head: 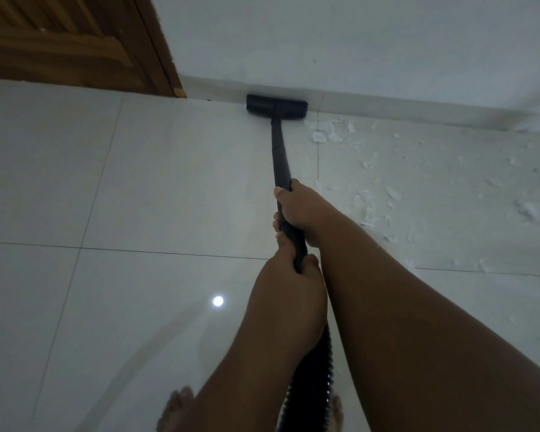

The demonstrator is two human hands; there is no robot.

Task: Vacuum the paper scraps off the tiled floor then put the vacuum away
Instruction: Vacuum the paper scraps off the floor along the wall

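**Both hands on the wand, head up against the skirting**

Head view: the person is steering the black vacuum wand (pixel 279 151) two-handed. The right grip (pixel 296 207) is wrapping fully round the tube, the farther one out from the body. The left grip (pixel 293 269) is closing round it just behind, fingers curled tight. Stacking the hands this way is probably giving better control over a long tube.

Well ahead of both grips, the floor head (pixel 276 106) is sitting flat on the tiled floor (pixel 138 182), its far edge against the skirting (pixel 387 104). The paper scraps (pixel 371 198) are lying right of the grips, the nearest just beside the head's right end. Tiles left of the grips are showing none, so the vacuuming looks far from finished. Behind the grips, the ribbed hose (pixel 318 369) is running back between the forearms.
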